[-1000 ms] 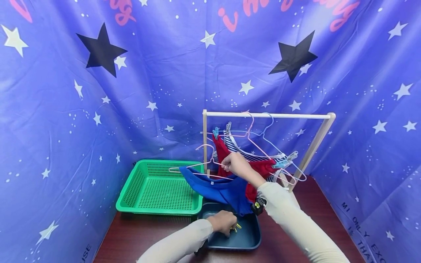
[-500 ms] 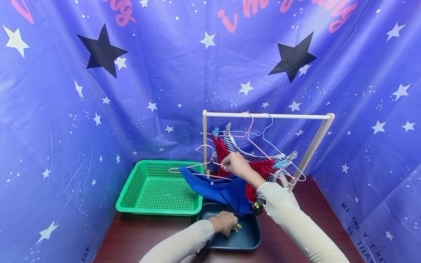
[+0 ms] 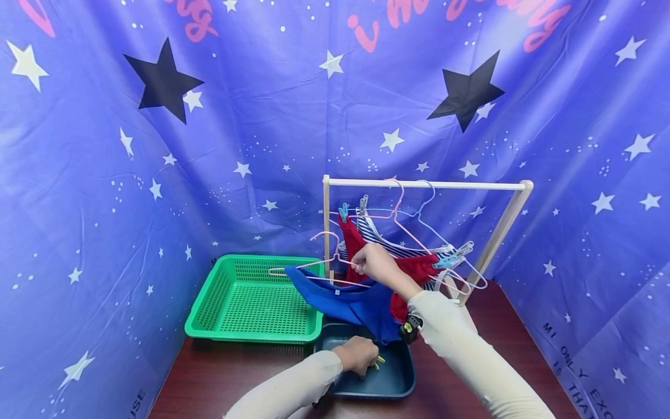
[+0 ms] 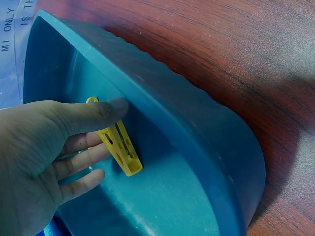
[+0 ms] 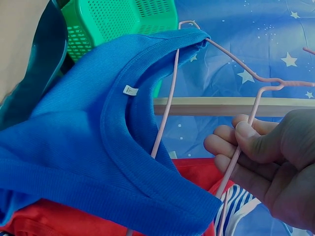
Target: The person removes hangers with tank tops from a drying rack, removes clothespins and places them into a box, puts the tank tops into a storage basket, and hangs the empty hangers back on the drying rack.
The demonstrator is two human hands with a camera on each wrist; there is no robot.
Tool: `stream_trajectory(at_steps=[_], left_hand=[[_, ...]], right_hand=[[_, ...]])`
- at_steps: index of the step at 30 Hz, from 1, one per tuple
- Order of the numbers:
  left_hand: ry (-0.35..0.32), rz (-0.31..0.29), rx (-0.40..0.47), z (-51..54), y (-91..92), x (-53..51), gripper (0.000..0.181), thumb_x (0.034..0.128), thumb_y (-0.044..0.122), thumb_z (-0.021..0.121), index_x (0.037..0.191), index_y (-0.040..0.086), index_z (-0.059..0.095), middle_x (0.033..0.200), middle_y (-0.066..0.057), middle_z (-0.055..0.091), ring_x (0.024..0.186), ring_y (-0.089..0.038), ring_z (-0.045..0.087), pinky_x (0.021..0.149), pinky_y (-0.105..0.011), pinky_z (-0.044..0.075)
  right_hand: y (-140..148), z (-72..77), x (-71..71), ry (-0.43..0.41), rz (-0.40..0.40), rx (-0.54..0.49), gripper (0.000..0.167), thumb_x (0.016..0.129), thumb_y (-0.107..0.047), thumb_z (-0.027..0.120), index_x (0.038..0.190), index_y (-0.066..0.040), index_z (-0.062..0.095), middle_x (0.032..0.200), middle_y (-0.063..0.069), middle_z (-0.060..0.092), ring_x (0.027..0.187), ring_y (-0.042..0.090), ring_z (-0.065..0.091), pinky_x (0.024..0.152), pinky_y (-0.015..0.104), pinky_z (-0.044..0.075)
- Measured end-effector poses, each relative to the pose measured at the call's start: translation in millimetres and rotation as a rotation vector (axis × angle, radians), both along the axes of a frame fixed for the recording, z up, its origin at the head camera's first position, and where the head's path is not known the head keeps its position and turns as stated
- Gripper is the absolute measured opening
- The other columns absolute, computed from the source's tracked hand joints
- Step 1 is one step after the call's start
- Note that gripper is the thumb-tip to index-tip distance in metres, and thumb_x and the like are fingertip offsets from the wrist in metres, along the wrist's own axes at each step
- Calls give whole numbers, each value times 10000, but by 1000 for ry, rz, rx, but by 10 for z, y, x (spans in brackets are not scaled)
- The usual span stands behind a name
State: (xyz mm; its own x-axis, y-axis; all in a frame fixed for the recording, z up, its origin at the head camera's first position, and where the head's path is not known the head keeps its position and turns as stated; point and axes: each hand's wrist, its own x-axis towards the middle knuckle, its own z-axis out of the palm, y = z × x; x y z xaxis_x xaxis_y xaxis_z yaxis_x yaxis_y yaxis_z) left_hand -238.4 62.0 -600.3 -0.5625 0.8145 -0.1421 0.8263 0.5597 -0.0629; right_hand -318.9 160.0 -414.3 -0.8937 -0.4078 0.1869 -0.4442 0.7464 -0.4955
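Observation:
My left hand (image 3: 357, 355) is down in the dark teal basin (image 3: 400, 381), pinching a yellow clothespin (image 4: 120, 142) between thumb and fingers. In the right wrist view, my right hand (image 5: 266, 157) grips one shoulder of a pink hanger (image 5: 170, 98) between thumb and fingers. A blue garment (image 3: 345, 302) with a ribbed neckline and a small white tag hangs on that hanger, above the back of the basin. Behind it, a red garment (image 3: 353, 238) hangs from another pink hanger, held by blue clothespins (image 3: 343, 213). A striped garment (image 3: 369, 227) hangs behind the red one.
A wooden rack (image 3: 471, 185) stands at the back right, bearing the hangers. On the left is a green perforated basket (image 3: 253, 337). All of it stands on a dark reddish table (image 3: 209, 378), enclosed by a purple starred cloth (image 3: 262, 116).

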Motion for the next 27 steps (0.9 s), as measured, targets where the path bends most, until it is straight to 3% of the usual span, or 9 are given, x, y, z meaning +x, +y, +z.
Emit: stream_trajectory(at_steps=[9, 16, 27], left_hand=[[-5, 13, -3, 19, -6, 6, 568, 685, 277, 936, 509, 242, 398, 491, 142, 307, 515, -47, 259, 449, -211, 227], [16, 5, 2, 12, -6, 1, 518, 690, 400, 929, 504, 248, 469, 482, 157, 348, 498, -27, 306, 447, -195, 271], [-68, -7, 73, 277, -55, -20, 236, 865, 423, 803, 691, 281, 727, 586, 179, 619, 533, 25, 474, 493, -145, 368]], right_hand=[[-8, -17, 5, 2, 3, 0, 180, 838, 73, 718, 741, -74, 757, 704, 11, 727, 626, 64, 610, 614, 198, 486], [-15, -21, 15, -3, -14, 15, 137, 852, 45, 726, 796, -65, 786, 746, 26, 757, 663, 91, 677, 661, 262, 570], [3, -1, 9, -40, -4, 4, 119, 877, 50, 705, 846, -25, 792, 777, 54, 769, 681, 110, 715, 717, 316, 623]])
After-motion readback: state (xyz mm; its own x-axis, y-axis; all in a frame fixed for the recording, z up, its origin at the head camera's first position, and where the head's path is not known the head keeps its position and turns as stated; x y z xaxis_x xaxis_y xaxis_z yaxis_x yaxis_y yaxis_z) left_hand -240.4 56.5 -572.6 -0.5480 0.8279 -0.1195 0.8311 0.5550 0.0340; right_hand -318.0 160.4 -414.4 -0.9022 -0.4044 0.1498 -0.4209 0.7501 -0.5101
